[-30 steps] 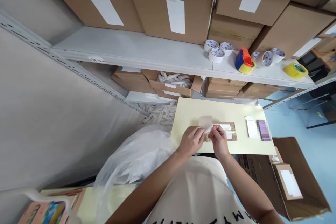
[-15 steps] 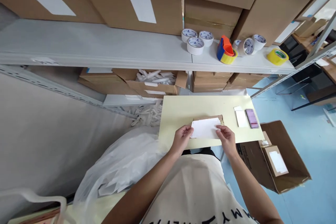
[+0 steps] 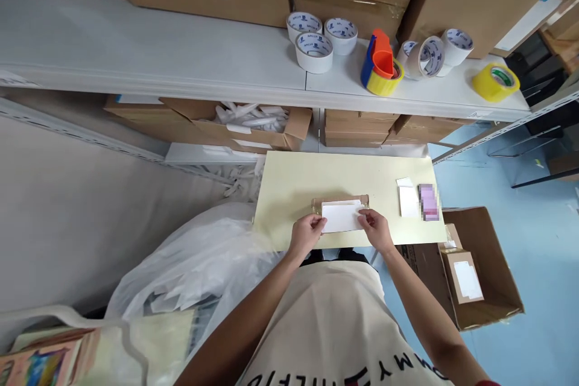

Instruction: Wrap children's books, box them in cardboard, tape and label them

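My left hand [image 3: 309, 234] pinches the left edge of a blank white paper label [image 3: 342, 217]. At the opposite edge, my right hand [image 3: 375, 228] has its thumb and fingers closed on the same label. Directly behind it lies a small brown cardboard box [image 3: 322, 201] with clear tape at its ends, mostly covered by the label. Whether the label touches the box I cannot tell. Both rest over a pale yellow table [image 3: 289, 175]. On its right side are white papers [image 3: 409, 201] and a purple pack [image 3: 428, 202], blurred out in part.
White tape rolls [image 3: 313, 53], a tape dispenser [image 3: 382, 66] and a yellow tape roll [image 3: 495, 82] stand on the grey shelf [image 3: 181, 42]. An open carton [image 3: 491, 265] holding smaller boxes sits right of the table. A translucent plastic bag [image 3: 181, 265] bulges at the left.
My head view has shifted, so the shelf sits higher in view. Both hands still hold the label, which has moved slightly toward me off the box, showing more of the box.
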The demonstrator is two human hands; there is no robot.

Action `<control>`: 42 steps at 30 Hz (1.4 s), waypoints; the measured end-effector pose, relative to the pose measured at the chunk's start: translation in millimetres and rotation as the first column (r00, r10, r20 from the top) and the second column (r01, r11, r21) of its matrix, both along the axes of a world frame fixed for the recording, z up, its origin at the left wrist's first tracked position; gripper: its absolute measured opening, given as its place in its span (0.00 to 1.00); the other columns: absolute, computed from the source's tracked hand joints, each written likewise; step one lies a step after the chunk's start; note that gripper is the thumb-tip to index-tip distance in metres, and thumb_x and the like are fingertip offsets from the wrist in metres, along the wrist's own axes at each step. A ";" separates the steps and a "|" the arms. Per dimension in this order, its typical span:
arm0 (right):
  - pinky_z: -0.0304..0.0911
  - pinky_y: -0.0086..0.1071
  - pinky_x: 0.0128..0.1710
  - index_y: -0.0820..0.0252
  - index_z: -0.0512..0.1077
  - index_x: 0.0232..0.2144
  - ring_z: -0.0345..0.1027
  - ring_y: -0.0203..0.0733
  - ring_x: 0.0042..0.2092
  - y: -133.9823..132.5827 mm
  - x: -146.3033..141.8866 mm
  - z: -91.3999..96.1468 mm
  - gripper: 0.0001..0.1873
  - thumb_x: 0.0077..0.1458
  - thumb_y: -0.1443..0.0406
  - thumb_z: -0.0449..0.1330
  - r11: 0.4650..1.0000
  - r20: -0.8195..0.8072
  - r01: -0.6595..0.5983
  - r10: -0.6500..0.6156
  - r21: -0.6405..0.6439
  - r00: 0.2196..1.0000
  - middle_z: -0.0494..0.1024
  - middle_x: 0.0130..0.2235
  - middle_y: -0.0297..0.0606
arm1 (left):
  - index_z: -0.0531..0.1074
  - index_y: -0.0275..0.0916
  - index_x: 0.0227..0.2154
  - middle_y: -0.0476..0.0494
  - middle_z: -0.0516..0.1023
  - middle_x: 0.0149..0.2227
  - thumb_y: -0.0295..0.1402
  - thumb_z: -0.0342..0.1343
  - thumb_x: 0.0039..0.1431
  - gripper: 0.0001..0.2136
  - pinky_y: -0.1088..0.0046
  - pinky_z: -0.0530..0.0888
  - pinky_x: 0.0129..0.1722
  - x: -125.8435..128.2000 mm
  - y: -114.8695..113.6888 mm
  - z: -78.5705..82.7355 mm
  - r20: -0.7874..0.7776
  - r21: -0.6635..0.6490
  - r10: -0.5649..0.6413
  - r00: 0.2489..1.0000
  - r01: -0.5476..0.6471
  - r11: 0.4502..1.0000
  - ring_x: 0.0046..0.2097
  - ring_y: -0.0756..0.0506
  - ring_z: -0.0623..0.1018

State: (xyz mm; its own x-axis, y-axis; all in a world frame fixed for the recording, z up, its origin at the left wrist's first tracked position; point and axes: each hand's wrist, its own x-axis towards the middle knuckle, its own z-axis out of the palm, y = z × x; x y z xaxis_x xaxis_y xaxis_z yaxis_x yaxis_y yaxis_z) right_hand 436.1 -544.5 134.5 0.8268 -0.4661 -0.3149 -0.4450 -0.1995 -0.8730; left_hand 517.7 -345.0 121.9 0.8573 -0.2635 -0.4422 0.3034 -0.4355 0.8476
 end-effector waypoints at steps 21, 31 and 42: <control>0.65 0.34 0.32 0.56 0.78 0.38 0.68 0.41 0.28 -14.5 15.5 -19.5 0.16 0.52 0.56 0.57 0.958 -0.106 -0.223 0.207 -0.178 0.973 0.75 0.26 0.35 | 0.70 0.42 0.31 0.47 0.81 0.27 0.41 0.56 0.51 0.09 0.70 0.74 0.34 8.4 -9.0 -9.4 0.058 0.274 0.045 0.997 -0.059 0.960 0.32 0.44 0.81; 0.67 0.37 0.39 0.56 0.78 0.44 0.72 0.45 0.37 -11.3 20.4 -15.4 0.19 0.59 0.52 0.56 0.872 -0.213 -0.365 0.308 -0.328 0.927 0.77 0.40 0.44 | 0.70 0.42 0.32 0.42 0.82 0.33 0.38 0.56 0.54 0.06 0.68 0.71 0.34 19.3 -17.5 8.1 0.059 0.602 -0.211 0.976 0.134 0.788 0.40 0.38 0.81; 0.62 0.46 0.54 0.61 0.70 0.57 0.62 0.58 0.59 -27.7 11.4 -11.5 0.31 0.60 0.48 0.54 0.541 -0.138 -0.469 0.541 -0.698 0.830 0.68 0.58 0.54 | 0.72 0.40 0.51 0.35 0.72 0.58 0.35 0.51 0.59 0.18 0.55 0.63 0.60 12.6 -16.4 -2.0 0.529 0.532 -0.568 0.630 0.276 0.801 0.61 0.35 0.69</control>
State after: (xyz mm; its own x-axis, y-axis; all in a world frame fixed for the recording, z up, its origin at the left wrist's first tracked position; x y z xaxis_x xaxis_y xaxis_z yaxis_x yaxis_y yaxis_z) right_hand 447.5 -572.2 123.0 0.9999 -0.0077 -0.0099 -0.0111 -0.9107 -0.4130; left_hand 530.3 -361.5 119.9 0.7884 -0.6148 0.0214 -0.5445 -0.6812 0.4893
